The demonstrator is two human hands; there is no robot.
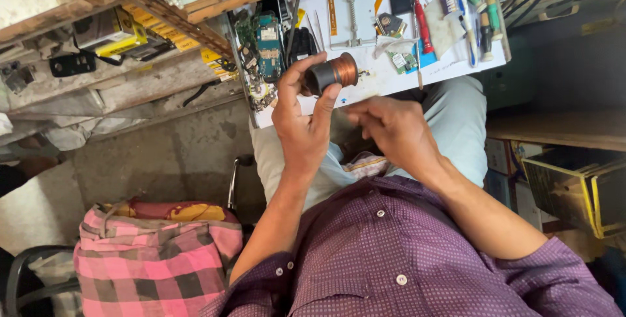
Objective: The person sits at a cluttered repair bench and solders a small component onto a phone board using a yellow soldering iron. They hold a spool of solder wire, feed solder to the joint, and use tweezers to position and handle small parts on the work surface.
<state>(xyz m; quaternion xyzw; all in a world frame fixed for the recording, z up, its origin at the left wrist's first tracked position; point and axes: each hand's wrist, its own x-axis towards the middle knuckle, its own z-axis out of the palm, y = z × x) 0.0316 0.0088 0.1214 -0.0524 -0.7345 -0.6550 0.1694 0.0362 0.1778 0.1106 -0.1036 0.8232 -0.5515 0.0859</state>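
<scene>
My left hand [301, 118] holds a spool of copper wire [334, 72] up between thumb and fingers, just in front of the white worktable's near edge [306, 102]. The spool has a dark end and a shiny copper winding. My right hand [385, 128] hovers just right of and below the spool, blurred, with its fingers curled together; whether it pinches a thin wire I cannot tell. Both forearms come out of purple dotted sleeves above my lap.
The white worktable carries green circuit boards [264, 43], a red-handled tool [422, 25], tweezers and screwdrivers [466, 14]. A pink checked cloth [153, 255] lies on a seat at lower left. Wooden shelves [117, 4] stand at upper left, and yellow-edged boxes [577, 186] at the right.
</scene>
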